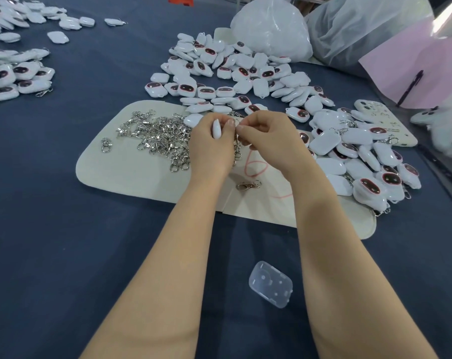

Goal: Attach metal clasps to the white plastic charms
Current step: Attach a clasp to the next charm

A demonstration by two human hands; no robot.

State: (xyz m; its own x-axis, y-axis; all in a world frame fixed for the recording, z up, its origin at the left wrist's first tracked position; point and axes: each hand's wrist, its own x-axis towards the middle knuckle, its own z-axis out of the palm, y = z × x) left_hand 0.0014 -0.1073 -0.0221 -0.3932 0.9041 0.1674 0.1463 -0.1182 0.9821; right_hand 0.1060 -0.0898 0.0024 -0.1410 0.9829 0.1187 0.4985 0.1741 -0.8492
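- The charm (216, 129) is held on edge in the left grip (209, 149), with thumb and fingers curled round it. Its upper end is thereby turned toward the other hand, where the attachment point is judged to sit.
- A clasp (237, 122) is pinched between thumb and fingertip of the right grip (269, 137), right at the charm's upper end. Only a glint of metal shows, so it cannot be told whether the ring is already threaded.
- Both grips are held close together just above the cream mat (131, 174), presumably so that the small parts can be steadied against each other.
- Beneath and to the left of the left grip, the heap of clasps (160, 137) is spread on the mat, where the next one can be reached easily.
- A lone clasp (248, 186) lies on the mat below the right grip, nearer the person and apart from the heap.
- Beyond both grips, the heap of charms (232, 73) is piled; these are judged to be waiting for clasps.
- To the right of the right grip, finished charms (349, 151) are gathered, and clasps can be seen on several. They appear to be kept on that side so that done and undone stay separate.
- Well nearer the person than either grip, a clear tray (270, 283) lies on the dark blue counter (64, 229), untouched.
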